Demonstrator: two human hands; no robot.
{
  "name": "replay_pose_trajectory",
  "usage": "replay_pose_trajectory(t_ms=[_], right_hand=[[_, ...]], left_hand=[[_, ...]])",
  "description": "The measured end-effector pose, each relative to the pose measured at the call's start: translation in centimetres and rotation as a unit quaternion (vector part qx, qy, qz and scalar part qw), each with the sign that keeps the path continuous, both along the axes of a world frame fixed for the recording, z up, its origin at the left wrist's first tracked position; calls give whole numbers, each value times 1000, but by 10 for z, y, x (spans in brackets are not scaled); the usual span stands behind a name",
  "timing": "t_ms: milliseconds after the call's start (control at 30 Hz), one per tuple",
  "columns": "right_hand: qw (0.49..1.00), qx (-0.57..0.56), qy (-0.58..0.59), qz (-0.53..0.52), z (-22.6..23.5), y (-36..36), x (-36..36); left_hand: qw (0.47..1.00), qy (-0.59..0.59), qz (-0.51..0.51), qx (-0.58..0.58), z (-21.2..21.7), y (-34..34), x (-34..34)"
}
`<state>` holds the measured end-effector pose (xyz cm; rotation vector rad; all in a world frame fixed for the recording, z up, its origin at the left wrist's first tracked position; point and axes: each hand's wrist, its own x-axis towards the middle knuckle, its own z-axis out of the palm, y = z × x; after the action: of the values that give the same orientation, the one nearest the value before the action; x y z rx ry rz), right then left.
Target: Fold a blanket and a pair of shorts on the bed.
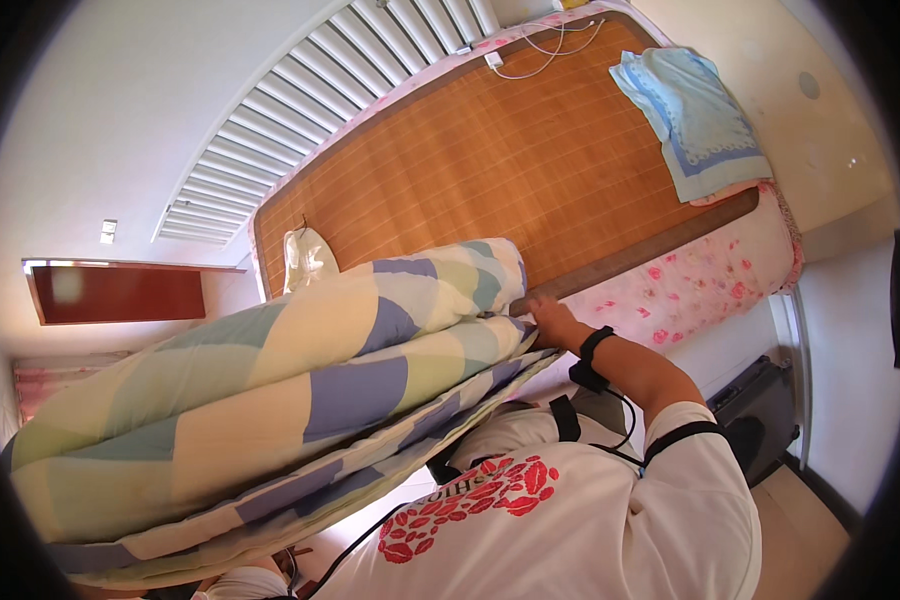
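Note:
A thick quilt (300,400) in green, cream and blue-purple patches hangs in long folds across the left and middle of the view, partly over the bed's near edge. Its right end is gathered beside my right hand (555,322), whose fingers are closed on the quilt's edge. A black strap circles that wrist. My left hand does not show; only a bit of white sleeve (245,583) appears low on the left, and the quilt covers what lies beyond it. Under the quilt's far side is a brown sleeping mat (450,150) on the bed.
A light blue pillow cover (695,120) lies at the bed's right end. A white cable with a charger (493,61) rests at the far edge. A pale bag (310,258) sits near the quilt. A dark case (760,410) stands on the floor at right, beside the pink floral bedding (685,285).

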<state>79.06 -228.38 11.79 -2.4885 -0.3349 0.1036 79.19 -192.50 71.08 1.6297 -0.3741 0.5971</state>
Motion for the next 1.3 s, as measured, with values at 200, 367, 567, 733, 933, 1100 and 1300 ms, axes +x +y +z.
replay_pose_trajectory(t_ms=[200, 367, 567, 733, 933, 1100, 1300], right_hand=[[932, 67, 292, 206, -31, 53, -11], [902, 219, 359, 94, -35, 14, -6], [988, 86, 105, -68, 67, -126, 52], [937, 107, -91, -318, 207, -239, 94], [919, -46, -228, -319, 293, -286, 78], [848, 72, -343, -398, 333, -282, 51], [951, -39, -154, -267, 266, -302, 6]], left_hand=[[999, -28, 45, 11, 22, 5, -10], [995, -45, 84, 3, 22, 36, -1], [984, -36, 169, -32, -8, 108, 14], [976, -21, 196, -98, -76, 164, 39], [976, -9, 166, -143, -149, 150, 63], [972, -5, 142, -186, -173, 132, 66], [984, 43, 33, -167, -207, 126, 24]])
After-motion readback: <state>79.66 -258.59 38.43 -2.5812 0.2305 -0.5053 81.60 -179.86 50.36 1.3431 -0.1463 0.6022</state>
